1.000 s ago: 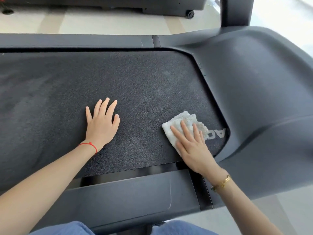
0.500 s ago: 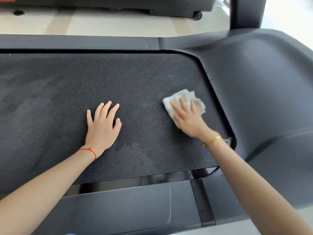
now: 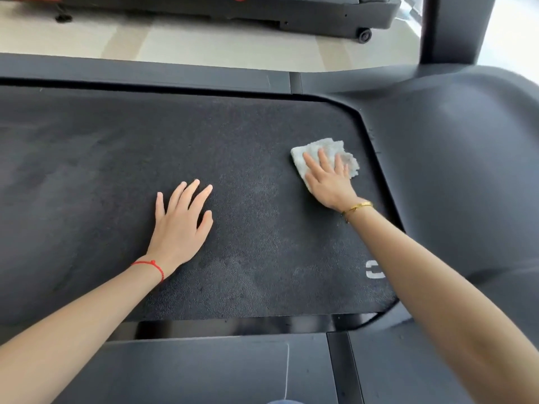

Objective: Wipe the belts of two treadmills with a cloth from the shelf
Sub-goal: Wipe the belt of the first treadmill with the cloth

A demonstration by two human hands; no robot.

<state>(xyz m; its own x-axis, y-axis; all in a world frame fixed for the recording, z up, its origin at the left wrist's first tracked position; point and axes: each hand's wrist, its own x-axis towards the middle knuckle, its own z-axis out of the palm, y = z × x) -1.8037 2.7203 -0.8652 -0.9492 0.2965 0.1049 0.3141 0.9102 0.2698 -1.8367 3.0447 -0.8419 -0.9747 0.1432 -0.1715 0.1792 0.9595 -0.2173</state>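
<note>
We press our right hand (image 3: 329, 180) flat on a white cloth (image 3: 322, 151), fingers straight and lying side by side, so the cloth sits pinned against the dark textured belt (image 3: 116, 158) near its far right corner, just beside the curved edge of the grey motor cover (image 3: 455, 158). The cloth is crumpled and shows beyond our fingertips and along the left side of the hand. A gold bracelet (image 3: 357, 207) circles that wrist. Our left hand (image 3: 180, 225) lies palm down on the bare belt, fingers spread and straight, holding nothing, well apart from the cloth; a red string bracelet (image 3: 150, 265) is tied at its wrist. Part of a white printed mark (image 3: 374, 269) shows on the belt beside our right forearm. A dark side rail (image 3: 145, 72) runs along the far edge of the belt, and another (image 3: 204, 371) along the near edge. Beyond the far rail lies a pale floor (image 3: 204, 42), with the base of a second treadmill (image 3: 291, 13) standing on it, one small wheel (image 3: 364, 35) visible at its end.
</note>
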